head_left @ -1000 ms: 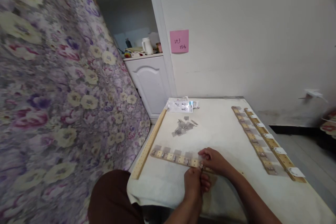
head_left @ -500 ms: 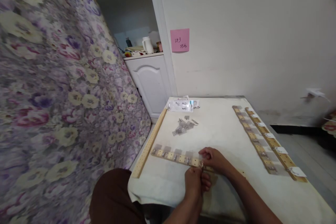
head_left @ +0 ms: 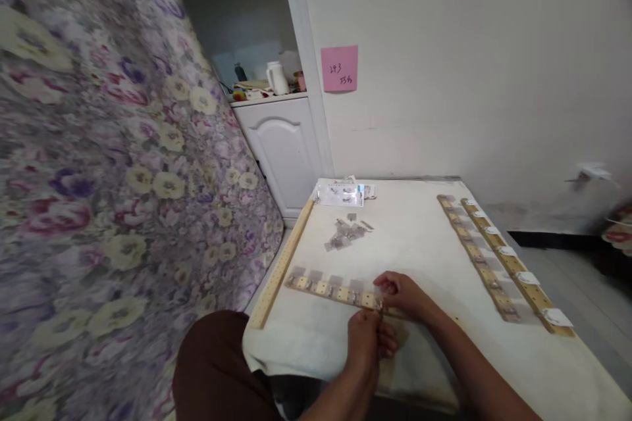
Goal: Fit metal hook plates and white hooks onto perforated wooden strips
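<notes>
The wooden strip (head_left: pixel 322 288) lies across the desk (head_left: pixel 415 230)'s near part, the left hand (head_left: pixel 365 337) curled beside a metal hook (head_left: pixel 380 305), the right hand (head_left: pixel 402 294) half-curled over the strip, both grips too hidden to tell.

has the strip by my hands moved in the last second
No. Against the near left corner of the table, the strip lies where it did, with no visible shift either way; both slid slightly together in the picture.
</notes>
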Available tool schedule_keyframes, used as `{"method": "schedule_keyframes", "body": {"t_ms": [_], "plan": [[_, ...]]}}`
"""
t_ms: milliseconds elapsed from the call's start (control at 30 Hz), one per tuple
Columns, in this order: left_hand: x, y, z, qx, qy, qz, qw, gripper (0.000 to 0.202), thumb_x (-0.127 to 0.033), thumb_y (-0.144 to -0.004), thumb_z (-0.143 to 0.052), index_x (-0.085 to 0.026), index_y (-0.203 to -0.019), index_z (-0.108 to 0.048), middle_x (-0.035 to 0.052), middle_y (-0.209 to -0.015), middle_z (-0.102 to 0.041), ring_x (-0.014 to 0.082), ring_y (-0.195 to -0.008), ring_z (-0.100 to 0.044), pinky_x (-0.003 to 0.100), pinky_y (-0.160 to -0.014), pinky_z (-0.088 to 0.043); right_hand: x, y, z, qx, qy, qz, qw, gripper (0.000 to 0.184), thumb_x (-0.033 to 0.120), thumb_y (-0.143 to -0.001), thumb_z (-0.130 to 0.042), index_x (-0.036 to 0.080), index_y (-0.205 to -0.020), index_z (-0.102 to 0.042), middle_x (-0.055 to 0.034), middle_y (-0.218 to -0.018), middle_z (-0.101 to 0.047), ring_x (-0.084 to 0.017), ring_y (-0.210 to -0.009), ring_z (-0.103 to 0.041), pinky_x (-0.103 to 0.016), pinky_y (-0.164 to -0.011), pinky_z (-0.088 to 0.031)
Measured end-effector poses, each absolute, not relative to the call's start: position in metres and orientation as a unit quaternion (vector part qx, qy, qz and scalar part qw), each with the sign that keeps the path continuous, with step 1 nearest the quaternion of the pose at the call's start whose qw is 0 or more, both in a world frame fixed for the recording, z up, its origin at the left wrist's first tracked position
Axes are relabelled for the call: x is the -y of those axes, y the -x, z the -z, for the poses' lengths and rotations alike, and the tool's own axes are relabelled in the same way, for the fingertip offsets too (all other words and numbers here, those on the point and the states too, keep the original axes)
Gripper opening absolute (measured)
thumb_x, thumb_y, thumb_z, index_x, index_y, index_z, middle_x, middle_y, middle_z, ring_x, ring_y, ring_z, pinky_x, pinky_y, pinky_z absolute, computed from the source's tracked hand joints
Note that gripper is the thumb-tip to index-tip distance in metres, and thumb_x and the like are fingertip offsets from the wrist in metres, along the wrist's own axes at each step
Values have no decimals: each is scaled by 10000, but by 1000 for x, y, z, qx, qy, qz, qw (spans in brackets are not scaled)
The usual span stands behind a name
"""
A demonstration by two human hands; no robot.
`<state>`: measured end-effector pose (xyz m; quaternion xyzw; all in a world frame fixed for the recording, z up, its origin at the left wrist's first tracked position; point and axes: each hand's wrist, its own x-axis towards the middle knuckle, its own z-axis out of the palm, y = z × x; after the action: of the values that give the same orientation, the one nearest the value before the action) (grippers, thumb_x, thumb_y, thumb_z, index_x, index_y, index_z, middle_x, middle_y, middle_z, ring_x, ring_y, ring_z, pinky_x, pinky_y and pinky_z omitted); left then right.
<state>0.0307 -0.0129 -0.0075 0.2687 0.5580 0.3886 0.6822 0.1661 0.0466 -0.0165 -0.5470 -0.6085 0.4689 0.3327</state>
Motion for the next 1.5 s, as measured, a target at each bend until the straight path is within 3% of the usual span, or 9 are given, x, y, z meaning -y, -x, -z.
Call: {"method": "schedule_keyframes", "body": {"t_ms": [267, 433, 567, 767, 867, 1033, 1500], "plan": [[18, -27, 5, -554, -287, -389, 678, 98, -279, -727, -470, -188, -693, -450, -26, -463, -589, 86, -312, -487, 185, -333, -280, -44, -169, 17, 593, 529, -492, 357, 408, 188, -560, -686, 166, -966, -644, -1, -788, -607, -144, -709, -558, -270, -672, -462], [18, -27, 6, -556, -291, -389, 674, 119, -300, -690, -493, -192, -688, -446, -24, -460, -592, 90, -310, -490, 190, -339, -283, -40, -186, 5, 598, 515, -484, 378, 324, 231, -662, -623, 147, -975, -627, -47, -871, -633, -167, -795, -583, -304, -753, -477], [18, -25, 6, -551, -294, -390, 677, 170, -345, -668, -515, -187, -700, -463, -19, -479, -602, 88, -326, -497, 191, -352, -282, -33, -200, -2, 634, 537, -447, 330, 266, 222, -669, -604, 152, -925, -623, -27, -814, -611, -161, -759, -566, -282, -703, -458], [16, -24, 8, -543, -299, -385, 684, 188, -365, -666, -514, -185, -695, -467, -19, -487, -601, 86, -334, -496, 197, -363, -288, -11, -188, -6, 699, 610, -302, 218, 401, 184, -501, -711, 182, -888, -608, -24, -910, -559, -184, -837, -512, -272, -709, -398], [16, -25, 8, -543, -301, -384, 684, 166, -347, -676, -494, -184, -697, -469, -21, -476, -596, 87, -328, -493, 197, -358, -283, -4, -176, -6, 706, 628, -241, 219, 300, 149, -546, -635, 186, -839, -585, -29, -913, -544, -185, -858, -494, -272, -734, -376], [18, -25, 6, -540, -308, -388, 680, 129, -315, -691, -464, -186, -702, -462, -20, -480, -602, 84, -327, -495, 191, -354, -283, 0, -169, -9, 690, 643, -240, 231, 197, 134, -583, -540, 204, -767, -548, -11, -836, -545, -172, -811, -494, -257, -703, -359], [19, -25, 11, -540, -310, -389, 679, 105, -290, -710, -485, -197, -701, -435, -19, -492, -609, 83, -330, -503, 180, -342, -291, -11, -188, 2, 661, 670, -245, 231, 167, 196, -625, -579, 225, -778, -520, -2, -866, -555, -181, -847, -508, -268, -714, -368]]}}
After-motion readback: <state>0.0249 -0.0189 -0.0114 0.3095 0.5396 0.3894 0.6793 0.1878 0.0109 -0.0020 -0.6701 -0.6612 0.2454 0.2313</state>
